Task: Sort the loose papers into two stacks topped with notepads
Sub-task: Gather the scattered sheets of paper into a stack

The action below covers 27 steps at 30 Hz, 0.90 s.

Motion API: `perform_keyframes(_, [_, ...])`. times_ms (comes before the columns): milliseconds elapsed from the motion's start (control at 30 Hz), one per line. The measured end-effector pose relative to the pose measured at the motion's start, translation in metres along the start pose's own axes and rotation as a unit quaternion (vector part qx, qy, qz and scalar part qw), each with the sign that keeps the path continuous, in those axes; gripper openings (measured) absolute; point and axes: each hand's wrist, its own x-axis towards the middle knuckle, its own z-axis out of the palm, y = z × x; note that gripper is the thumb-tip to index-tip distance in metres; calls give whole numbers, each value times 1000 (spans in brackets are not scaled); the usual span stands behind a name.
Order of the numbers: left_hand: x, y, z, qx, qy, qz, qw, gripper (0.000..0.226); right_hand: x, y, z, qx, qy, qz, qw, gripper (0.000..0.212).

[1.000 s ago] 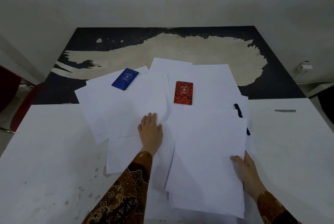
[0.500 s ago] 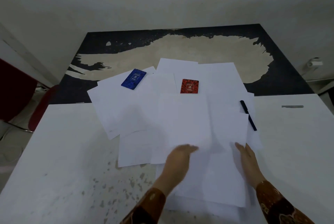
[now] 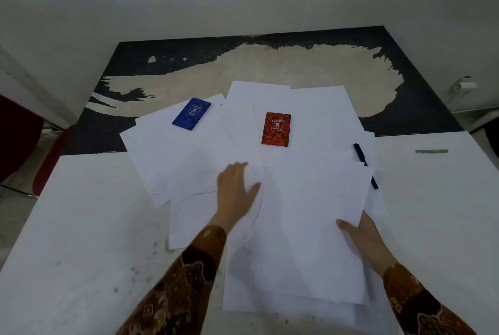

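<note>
Loose white paper sheets [image 3: 305,199] lay scattered and overlapping across the white tabletop [image 3: 81,226] and the worn black-and-beige table [image 3: 270,64] behind it. Left hand [image 3: 237,188] lay flat on the sheets, fingers straight, blurred. Right hand [image 3: 361,237] pinched the right edge of the nearest sheets, thumb on top. Blue spiral notepad [image 3: 191,114] sat on the far-left sheets, red spiral notepad [image 3: 276,129] on the middle ones, well apart. Black pen [image 3: 365,165] lay at the right edge, partly under paper.
</note>
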Motion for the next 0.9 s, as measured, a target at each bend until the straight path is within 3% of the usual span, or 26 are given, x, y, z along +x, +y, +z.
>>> perform_keyframes(133, [37,-24,2,77,-26,-123,989,105,5,5,1,-9,14,1,1000,45])
perform_keyframes(233, [45,-34,8,94,-60,-165,980,117,9,9,0,-20,24,-1,1000,45])
perform_keyframes(467, [36,-35,15,115,7,-139,984,80,8,8,0,-8,12,-10,1000,41])
perform_keyframes(600, [35,-42,5,136,33,-68,988,50,7,7,0,-16,17,-18,1000,41])
perform_keyframes(767, [43,-49,-27,106,34,-87,990,42,7,8,0,-15,15,-20,1000,43])
perform_keyframes(900, [34,-26,-54,44,94,-70,992,39,6,8,3,-11,21,-11,1000,45])
